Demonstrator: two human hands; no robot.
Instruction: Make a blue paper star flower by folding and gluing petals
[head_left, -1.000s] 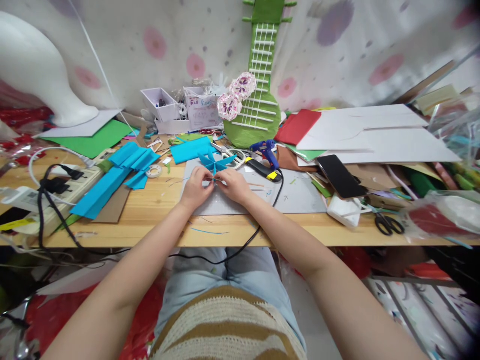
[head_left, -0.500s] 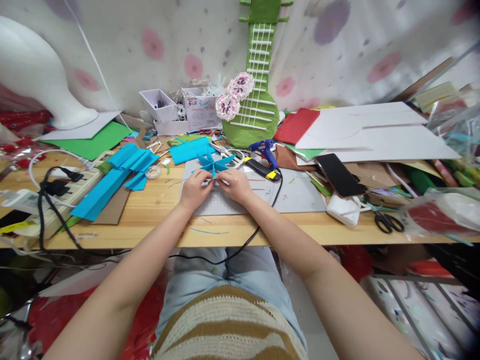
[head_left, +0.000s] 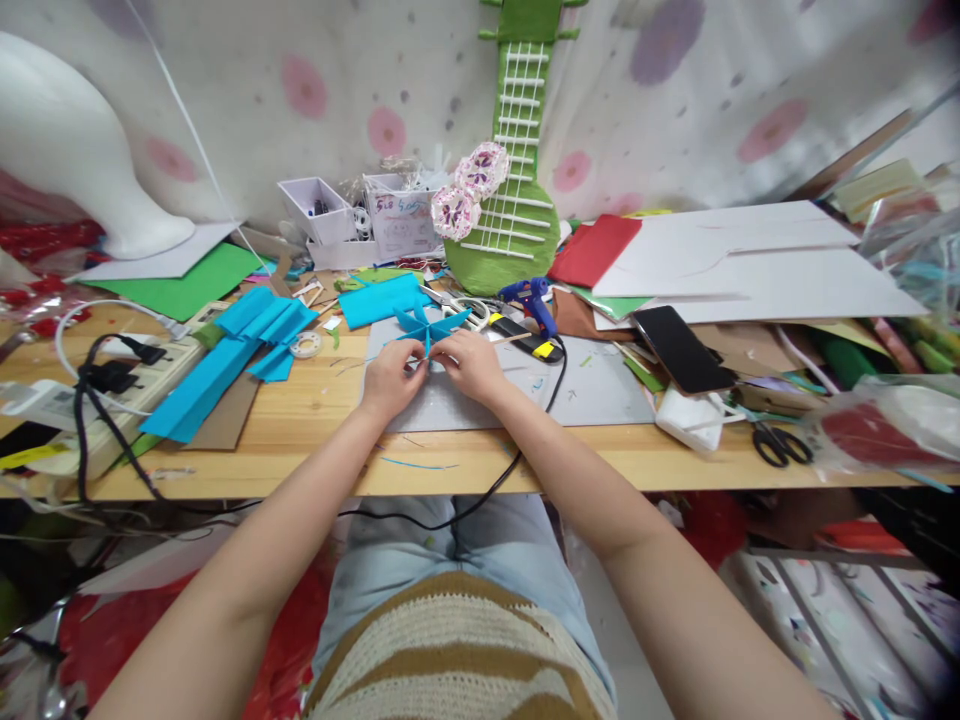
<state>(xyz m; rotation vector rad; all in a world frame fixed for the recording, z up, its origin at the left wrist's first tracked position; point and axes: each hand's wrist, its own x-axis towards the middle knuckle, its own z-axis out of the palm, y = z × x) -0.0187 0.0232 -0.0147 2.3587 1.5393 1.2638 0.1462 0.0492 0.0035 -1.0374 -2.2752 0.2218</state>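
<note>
A blue paper flower [head_left: 429,327] with narrow pointed petals stands over the grey board, just beyond my fingers. My left hand [head_left: 391,380] is closed at its near side, thumb and forefinger pinching its base. Close beside it, my right hand [head_left: 471,366] is closed too, with its fingertips meeting the left ones below the petals. A thin light-brown stick [head_left: 511,340] juts out rightward from behind the right hand and seems to be held in it. The fingertips partly hide the flower's base.
Behind the flower lie scissors [head_left: 474,312], a black-and-yellow cutter [head_left: 529,340] and a blue glue gun [head_left: 529,298]. Its black cord crosses the grey board [head_left: 600,395]. Blue paper strips [head_left: 202,380] and a power strip [head_left: 142,380] are left; a phone [head_left: 679,350] is right.
The thin stick now shows to the right of my right hand, where it was not visible before. My right fingers have shifted slightly at the flower's base; the flower stays in place.
</note>
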